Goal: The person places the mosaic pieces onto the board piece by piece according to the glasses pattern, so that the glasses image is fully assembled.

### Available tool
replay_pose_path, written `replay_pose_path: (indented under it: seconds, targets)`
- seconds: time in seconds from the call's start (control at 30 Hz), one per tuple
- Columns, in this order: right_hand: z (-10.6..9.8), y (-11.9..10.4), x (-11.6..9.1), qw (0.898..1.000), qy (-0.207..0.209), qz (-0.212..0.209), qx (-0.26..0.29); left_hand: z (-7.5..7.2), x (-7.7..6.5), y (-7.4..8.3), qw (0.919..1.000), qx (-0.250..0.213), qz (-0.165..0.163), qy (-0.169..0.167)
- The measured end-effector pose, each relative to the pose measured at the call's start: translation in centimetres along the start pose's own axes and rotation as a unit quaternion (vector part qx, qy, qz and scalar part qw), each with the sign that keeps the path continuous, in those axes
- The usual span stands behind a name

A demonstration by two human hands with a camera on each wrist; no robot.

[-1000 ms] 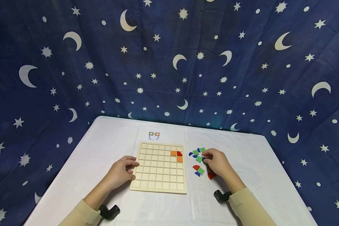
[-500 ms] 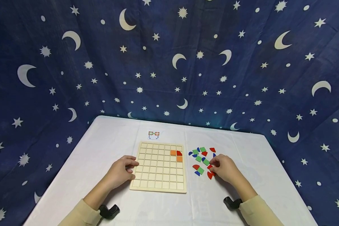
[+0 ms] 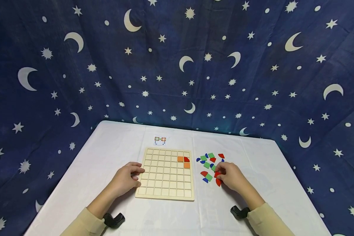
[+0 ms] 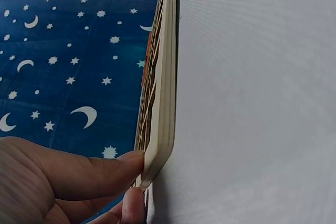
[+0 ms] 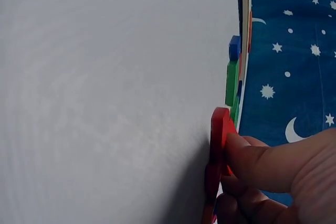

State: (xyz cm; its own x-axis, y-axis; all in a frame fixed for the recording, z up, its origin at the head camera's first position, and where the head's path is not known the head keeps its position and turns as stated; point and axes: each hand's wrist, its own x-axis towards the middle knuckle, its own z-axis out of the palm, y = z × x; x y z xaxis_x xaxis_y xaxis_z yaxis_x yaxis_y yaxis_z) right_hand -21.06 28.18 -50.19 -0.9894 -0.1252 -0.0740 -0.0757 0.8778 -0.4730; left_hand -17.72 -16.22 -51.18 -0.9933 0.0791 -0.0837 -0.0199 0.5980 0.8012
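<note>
A pale wooden grid board [image 3: 168, 177] lies flat on the table, with two orange square tiles [image 3: 187, 165] and a red quarter-circle tile [image 3: 186, 159] in its upper right cells. My left hand [image 3: 125, 177] rests its thumb and fingertips against the board's left edge; the left wrist view shows the thumb [image 4: 105, 177] touching the rim near a corner. To the right of the board, my right hand [image 3: 232, 177] pinches a red quarter-circle tile [image 5: 218, 135] low at the table, thumb against it. Another red tile [image 3: 218, 182] lies right beside these fingers, partly overlapped in view.
Green square tiles [image 3: 206, 165], blue rounded tiles [image 3: 205, 180] and red quarter-circle tiles [image 3: 221, 155] are scattered between board and right hand. A small printed pattern card [image 3: 160, 141] lies behind the board. A dark blue star-and-moon cloth [image 3: 177, 65] hangs behind the white table [image 3: 112, 141].
My right hand has come down from the upper tiles to the red ones nearer me, then shifted slightly left along with a red tile. The left hand has stayed at the board's edge.
</note>
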Motion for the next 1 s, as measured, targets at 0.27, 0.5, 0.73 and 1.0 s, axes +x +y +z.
replay_pose_path:
  seconds: [0.27,0.5,0.73,1.0]
  targets:
    - [0.0,-0.8,0.2,0.999,-0.003,0.015,0.033,0.0,0.0,0.0,0.9999,-0.001,0.01,-0.003]
    - [0.1,-2.6,0.9,0.998,0.003,0.011,0.054,-0.1,0.0,0.0,1.0,-0.004,0.006,-0.004]
    - [1.2,-5.6,1.9,0.996,-0.021,-0.001,0.084,-0.1,0.0,0.0,1.0,-0.006,0.005,-0.002]
    - [3.1,-7.9,2.9,0.993,-0.035,-0.041,0.109,-0.1,-0.1,-0.1,1.0,-0.006,0.004,-0.003]
